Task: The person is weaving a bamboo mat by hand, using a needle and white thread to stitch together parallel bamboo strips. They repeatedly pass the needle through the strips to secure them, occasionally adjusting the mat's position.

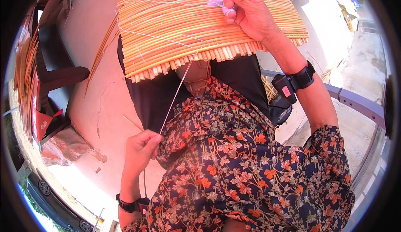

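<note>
We are pinching a thin pale cord (175,96) in our left hand (140,148), fingers closed on its lower end beside our floral-printed lap. The cord is running taut up to the near edge of a woven reed mat (200,27) lying across our knees. Our right hand (246,10) is resting on the mat's far side, thumb and fingers closed on a small lilac wad (221,2). A red box (44,123) is leaning at the far left.
</note>
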Demonstrator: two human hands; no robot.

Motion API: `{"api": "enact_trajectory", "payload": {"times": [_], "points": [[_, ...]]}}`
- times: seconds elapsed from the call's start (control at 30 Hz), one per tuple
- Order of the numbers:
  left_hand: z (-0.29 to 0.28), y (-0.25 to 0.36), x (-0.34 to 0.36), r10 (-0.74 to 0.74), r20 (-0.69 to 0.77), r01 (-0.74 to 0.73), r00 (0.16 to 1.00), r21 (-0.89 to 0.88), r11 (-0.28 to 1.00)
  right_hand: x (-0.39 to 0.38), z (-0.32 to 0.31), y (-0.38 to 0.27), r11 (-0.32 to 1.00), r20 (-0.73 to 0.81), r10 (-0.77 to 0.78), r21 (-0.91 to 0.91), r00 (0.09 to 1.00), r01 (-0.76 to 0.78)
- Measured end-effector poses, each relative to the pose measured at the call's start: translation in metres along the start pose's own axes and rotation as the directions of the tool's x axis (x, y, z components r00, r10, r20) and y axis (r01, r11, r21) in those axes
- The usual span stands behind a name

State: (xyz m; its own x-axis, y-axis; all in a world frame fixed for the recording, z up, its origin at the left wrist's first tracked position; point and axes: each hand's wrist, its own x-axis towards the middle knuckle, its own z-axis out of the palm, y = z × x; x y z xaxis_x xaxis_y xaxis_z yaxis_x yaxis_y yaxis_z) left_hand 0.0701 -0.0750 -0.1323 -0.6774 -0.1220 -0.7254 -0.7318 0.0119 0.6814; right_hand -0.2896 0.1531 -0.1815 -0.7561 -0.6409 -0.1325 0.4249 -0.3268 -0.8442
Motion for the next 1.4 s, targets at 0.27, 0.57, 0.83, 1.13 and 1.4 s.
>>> {"api": "enact_trajectory", "payload": {"times": [0.27,0.57,0.83,1.13,1.4], "points": [[-0.017,0.017,0.011,0.492,-0.409,0.037,0.769,0.796,0.604,0.000,-0.001,0.002,1.000,-0.010,-0.003,-0.003,1.000,0.003],[0.049,0.056,0.049,0.402,-0.316,-0.436,0.859,-0.041,0.899,0.002,-0.002,0.005,0.999,0.025,-0.019,-0.042,1.000,0.020],[0.062,0.058,0.090,0.346,-0.298,-0.421,0.890,-0.244,0.873,-0.007,0.009,-0.001,0.984,0.020,-0.082,-0.158,0.996,0.084],[0.065,0.070,0.069,0.236,-0.166,-0.286,0.957,-0.437,0.853,-0.068,0.081,-0.014,0.853,0.228,0.031,-0.514,0.973,0.093],[0.070,0.070,0.077,0.147,-0.048,-0.145,0.988,-0.610,0.779,-0.114,0.086,0.013,0.471,0.300,-0.096,-0.826,0.949,0.309]]}}
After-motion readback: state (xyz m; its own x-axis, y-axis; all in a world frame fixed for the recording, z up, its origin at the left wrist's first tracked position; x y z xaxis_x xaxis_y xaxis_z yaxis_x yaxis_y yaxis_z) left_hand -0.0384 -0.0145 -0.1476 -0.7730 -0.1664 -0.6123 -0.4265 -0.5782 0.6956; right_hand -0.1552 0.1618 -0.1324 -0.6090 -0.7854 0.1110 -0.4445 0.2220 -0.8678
